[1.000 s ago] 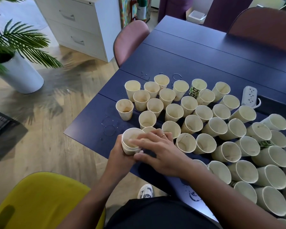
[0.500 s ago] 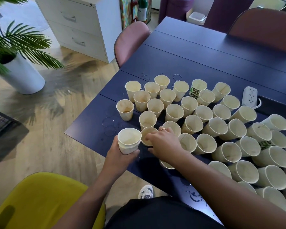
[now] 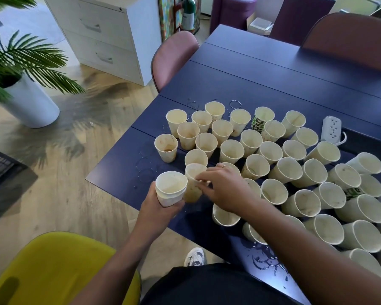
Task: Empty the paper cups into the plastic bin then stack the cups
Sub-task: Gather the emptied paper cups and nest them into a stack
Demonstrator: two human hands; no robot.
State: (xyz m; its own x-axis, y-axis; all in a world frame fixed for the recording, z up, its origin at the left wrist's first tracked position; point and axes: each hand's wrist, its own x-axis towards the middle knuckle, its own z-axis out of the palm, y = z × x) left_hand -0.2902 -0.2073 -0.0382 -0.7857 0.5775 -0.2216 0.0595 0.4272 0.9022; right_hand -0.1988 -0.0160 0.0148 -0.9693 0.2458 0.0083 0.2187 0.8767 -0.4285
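Fingers [image 3: 201, 180] of right hand [image 3: 227, 190] pinch a loose cup [image 3: 194, 183]; left hand [image 3: 161, 208] grips the stack [image 3: 171, 191] at lower centre; recommend aligning rims squarely before nesting.

A short stack of cream paper cups [image 3: 171, 191], nested and upright, is held off the near left edge of the dark blue table [image 3: 240, 84]. Touching its right side, a single stained cup [image 3: 193, 183] tilts slightly, lifted above the tabletop. Further in on the table stand dozens of loose cups [image 3: 295, 172], mouths up, packed close together; two of them carry green-and-black print, the rest are plain
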